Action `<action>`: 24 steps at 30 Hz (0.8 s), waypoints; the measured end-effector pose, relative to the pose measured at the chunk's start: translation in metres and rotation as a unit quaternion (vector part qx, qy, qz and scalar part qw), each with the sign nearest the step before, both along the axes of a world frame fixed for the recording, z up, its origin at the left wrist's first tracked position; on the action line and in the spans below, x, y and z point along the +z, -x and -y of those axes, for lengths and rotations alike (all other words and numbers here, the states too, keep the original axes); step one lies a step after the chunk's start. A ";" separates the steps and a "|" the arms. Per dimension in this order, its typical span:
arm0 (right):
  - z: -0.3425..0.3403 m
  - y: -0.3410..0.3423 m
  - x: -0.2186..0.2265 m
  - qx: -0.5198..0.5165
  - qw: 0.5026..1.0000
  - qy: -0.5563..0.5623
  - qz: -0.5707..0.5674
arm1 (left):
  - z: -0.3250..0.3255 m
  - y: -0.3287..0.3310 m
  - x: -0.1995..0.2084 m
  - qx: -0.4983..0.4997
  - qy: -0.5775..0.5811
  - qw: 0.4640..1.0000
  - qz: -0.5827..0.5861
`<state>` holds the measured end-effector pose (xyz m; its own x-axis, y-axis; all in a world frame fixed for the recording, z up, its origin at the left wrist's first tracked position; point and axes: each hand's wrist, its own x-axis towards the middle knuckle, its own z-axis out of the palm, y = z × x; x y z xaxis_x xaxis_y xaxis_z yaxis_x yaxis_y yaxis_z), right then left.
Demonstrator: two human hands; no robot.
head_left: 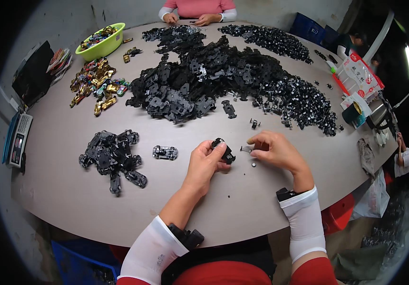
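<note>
My left hand (pixel 205 161) grips a small black toy-car chassis (pixel 224 151) just above the table. To its right, my right hand (pixel 275 150) pinches a small metal axle piece (pixel 246 149) beside the chassis. A tiny loose wheel (pixel 253 165) lies under my right hand. One assembled chassis (pixel 165 152) lies to the left of my left hand, and further left is a small heap of assembled black chassis (pixel 113 157). Both forearms wear white sleeves.
A large pile of black chassis parts (pixel 199 80) and a pile of wheel sets (pixel 299 97) fill the table's middle. Coloured toy-car bodies (pixel 95 83), a green bowl (pixel 101 42) and a scale (pixel 18 140) are at left. Another person's hands (pixel 192 19) rest at the far edge. Bags (pixel 359 71) stand right.
</note>
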<state>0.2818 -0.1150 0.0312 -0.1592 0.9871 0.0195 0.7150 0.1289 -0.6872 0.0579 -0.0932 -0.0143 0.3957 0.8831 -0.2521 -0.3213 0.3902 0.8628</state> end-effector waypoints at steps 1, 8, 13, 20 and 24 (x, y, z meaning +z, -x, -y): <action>0.001 -0.001 -0.001 0.017 0.999 -0.014 0.026 | 0.000 0.000 0.000 -0.001 0.001 1.000 0.002; 0.004 0.005 -0.006 0.011 0.998 -0.047 0.043 | -0.002 0.001 0.002 0.001 0.015 1.000 0.012; 0.013 0.014 -0.002 0.066 0.996 -0.058 0.028 | -0.002 0.003 0.002 0.007 0.018 1.000 0.018; 0.005 0.017 -0.010 0.047 0.992 -0.085 0.080 | -0.004 0.002 0.004 0.020 0.035 0.999 0.031; 0.005 0.026 -0.005 0.000 0.981 -0.194 -0.013 | -0.002 0.004 0.012 0.063 0.053 0.995 0.057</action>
